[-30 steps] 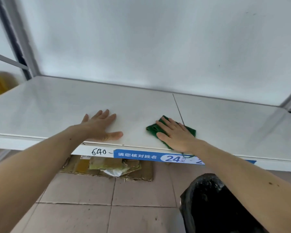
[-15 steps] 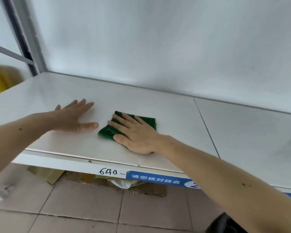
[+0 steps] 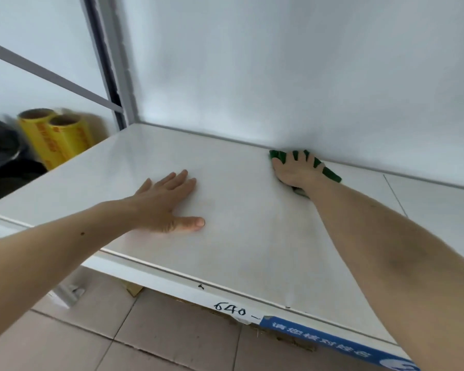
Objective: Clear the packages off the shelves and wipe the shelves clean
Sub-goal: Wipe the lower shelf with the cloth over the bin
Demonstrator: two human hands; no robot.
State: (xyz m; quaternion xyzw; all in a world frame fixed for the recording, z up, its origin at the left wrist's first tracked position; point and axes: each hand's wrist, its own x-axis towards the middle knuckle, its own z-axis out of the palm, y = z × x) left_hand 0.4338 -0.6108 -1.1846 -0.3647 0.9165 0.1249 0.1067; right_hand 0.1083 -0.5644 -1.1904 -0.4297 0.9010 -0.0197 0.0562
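Just one head cam, looking forward and down, pretty close over the white shelf (image 3: 241, 210); floor tiles (image 3: 172, 338) at 6 o'clock, edges probably warped.

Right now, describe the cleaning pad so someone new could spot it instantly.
Find the wide white shelf and follow it to its back edge, where it meets the wall. There the right hand presses flat on a green pad, the only green thing on the shelf; the left hand rests on bare shelf.

2 yellow film rolls (image 3: 56, 137) stand beside something dark, perhaps a bag (image 3: 3, 162).
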